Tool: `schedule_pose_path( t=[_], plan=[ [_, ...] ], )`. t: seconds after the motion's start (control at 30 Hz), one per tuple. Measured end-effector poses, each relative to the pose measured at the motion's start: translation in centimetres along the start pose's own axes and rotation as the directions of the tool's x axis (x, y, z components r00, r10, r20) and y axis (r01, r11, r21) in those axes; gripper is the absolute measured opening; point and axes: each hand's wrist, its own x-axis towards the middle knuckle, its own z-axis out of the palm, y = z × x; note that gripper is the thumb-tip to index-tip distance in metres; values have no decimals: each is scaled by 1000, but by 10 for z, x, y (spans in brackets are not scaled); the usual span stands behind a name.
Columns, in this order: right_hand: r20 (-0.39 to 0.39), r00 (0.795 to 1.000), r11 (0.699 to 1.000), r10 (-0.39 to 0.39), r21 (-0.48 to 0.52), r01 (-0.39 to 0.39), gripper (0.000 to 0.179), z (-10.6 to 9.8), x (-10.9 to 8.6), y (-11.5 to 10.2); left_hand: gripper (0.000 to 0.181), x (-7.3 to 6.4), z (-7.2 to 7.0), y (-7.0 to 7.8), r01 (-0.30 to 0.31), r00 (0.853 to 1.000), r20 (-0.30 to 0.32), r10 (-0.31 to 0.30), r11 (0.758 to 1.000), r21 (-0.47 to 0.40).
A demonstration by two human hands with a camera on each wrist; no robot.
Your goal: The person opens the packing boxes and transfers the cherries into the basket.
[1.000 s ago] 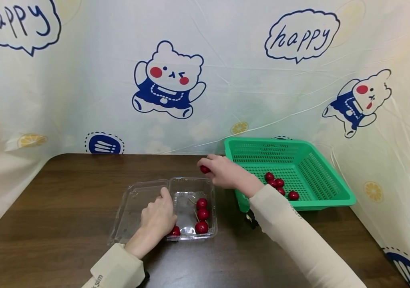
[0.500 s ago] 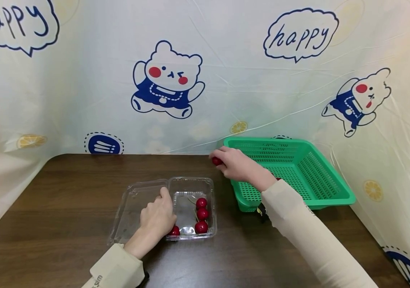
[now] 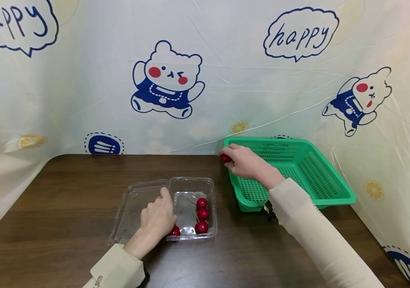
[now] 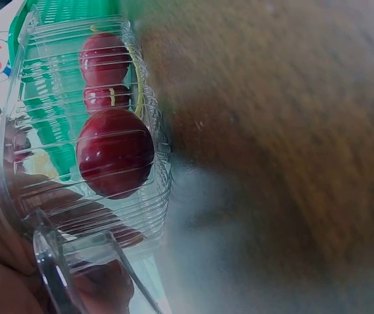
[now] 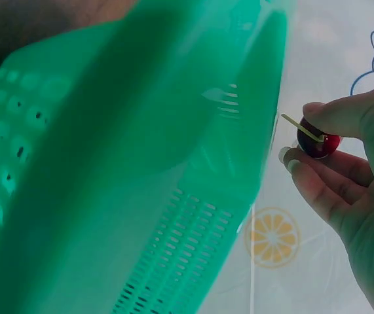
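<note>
Toward the right, the right hand [image 3: 246, 163] has carried the held cherry [image 3: 225, 159] away from the clear clamshell [image 3: 185, 212] to the left end of the green basket [image 3: 322, 176]; the left hand [image 3: 157, 216] has stayed over the clamshell. Fingers and thumb of the right pinch that cherry, its stem [image 5: 297, 124] free. How the left fingers lie, I cannot tell.

Handling looks midway: one cherry is in mid-air, not yet set down. Three cherries [image 3: 202, 214] line the clamshell's right side, a fourth cherry [image 3: 175, 231] lies beside the left hand, and the lid [image 3: 133, 208] is folded back on the table [image 3: 71, 204]. Because the right sleeve [image 3: 320, 232] and forearm hide part of the basket, its contents cannot be counted.
</note>
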Motion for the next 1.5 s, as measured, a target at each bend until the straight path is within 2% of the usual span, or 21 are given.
schedule_pose_path(
  t=[0.5,1.13,1.5],
  plan=[
    [-60,998,999,29,-15,-30,37,-9,-4,21,38,0,2,-2,3,1000,-10,-3,1000,-10],
    [-10,987,987,160,-22,-160,36,-15,-19,56,36,0,1,0,8,1000,1,-8,1000,-18],
    [25,983,983,182,-21,-181,34,-12,-23,65,34,0,1,0,5,1000,-2,-5,1000,-20]
  ],
)
